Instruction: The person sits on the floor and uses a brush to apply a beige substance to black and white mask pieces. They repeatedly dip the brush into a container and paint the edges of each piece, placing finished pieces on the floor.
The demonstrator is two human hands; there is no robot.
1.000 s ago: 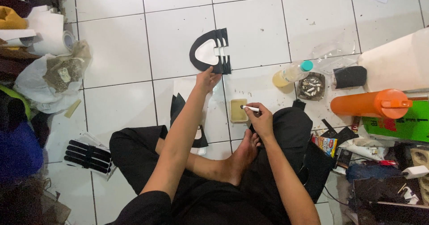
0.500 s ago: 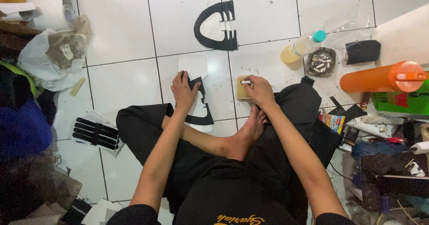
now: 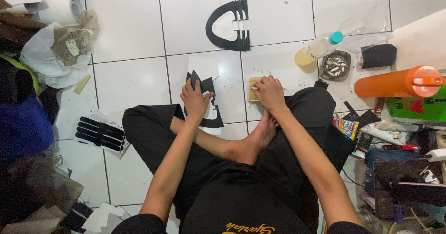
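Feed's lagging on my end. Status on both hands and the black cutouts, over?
Left hand flat on black cutout stack. Right hand holds a small white tool at tan block. Finished black cutout lies apart; ashtray and bottle close right.

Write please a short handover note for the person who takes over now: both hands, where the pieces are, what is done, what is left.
Left hand: flat on the black cut pieces lying on white paper on the floor.
Right hand: on the small tan block, holding a thin white stick; grip unclear.
Done: one black U-shaped piece lies apart, further out on the tiles.
Left: the pieces under the left hand seem still in work.
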